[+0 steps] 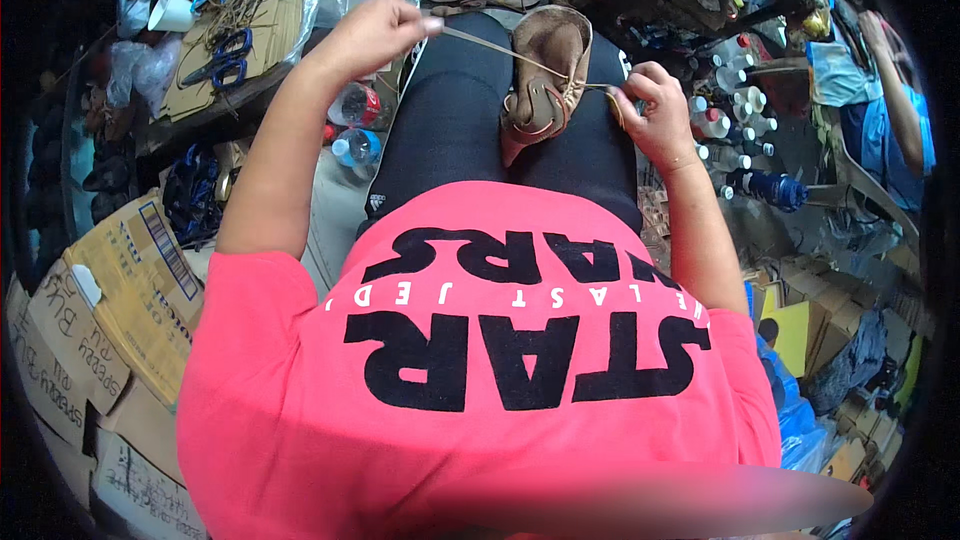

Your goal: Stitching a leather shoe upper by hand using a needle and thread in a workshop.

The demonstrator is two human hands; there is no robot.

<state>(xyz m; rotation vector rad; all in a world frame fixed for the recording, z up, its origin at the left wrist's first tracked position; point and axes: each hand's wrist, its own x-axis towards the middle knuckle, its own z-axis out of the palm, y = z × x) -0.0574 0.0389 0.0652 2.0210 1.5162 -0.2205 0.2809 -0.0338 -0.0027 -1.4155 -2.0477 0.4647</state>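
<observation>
A brown shoe [545, 90] rests between my thighs, its opening facing up, with stitching along its edge. A pale thread [490, 44] runs taut from the shoe up and left to my left hand [380, 37], which is closed on it and slightly blurred. On the other side, a short length of thread leads from the shoe to my right hand [655, 115]. Its fingers are curled and pinch that end. A small orange-tan bit shows at the right fingertips, too small to name. Neither hand touches the shoe itself.
Blue-handled scissors [230, 60] lie on a board at left, near a white cup [172, 13]. Plastic bottles [357, 147] stand beside my left leg, with several more bottles [740, 115] at right. Cardboard boxes [125, 290] fill the lower left. Another person's arm [900, 90] shows at far right.
</observation>
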